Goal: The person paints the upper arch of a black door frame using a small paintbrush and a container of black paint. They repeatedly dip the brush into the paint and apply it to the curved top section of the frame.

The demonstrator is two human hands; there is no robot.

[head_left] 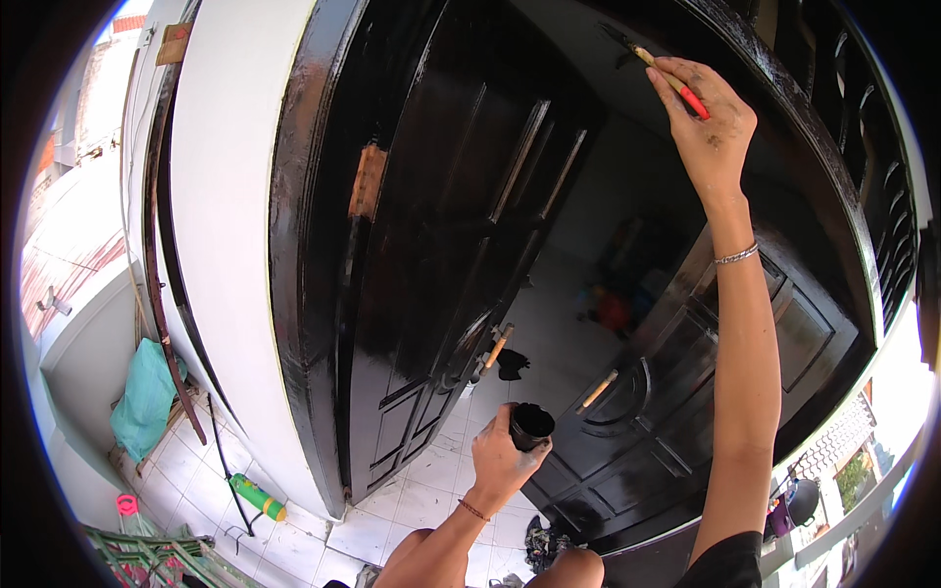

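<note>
Black door: tall, glossy, seen ajar L of centre; a bare wood patch is left exposed nr its L edge.
R hand: raised at upper R, arm extended; brush pinched btwn thumb & fingers.
Brush: held aloft, dark bristles pointed up & L, red handle end set toward the palm; whether any surface is touched by the tip can't be told.
L hand: held low, nr centre, fingers & thumb wrapped around cup.
Cup: dark, held w/ its mouth up, well below the brush; contents can't be made out.
2nd door: also black, seen lower R, w/ wood-toned handle.
Floor: laid in white tile; green bottle seen lying nr white wall, w/ teal sack placed farther L.
Wrists: each banded; black sleeve seen on R arm.
</note>
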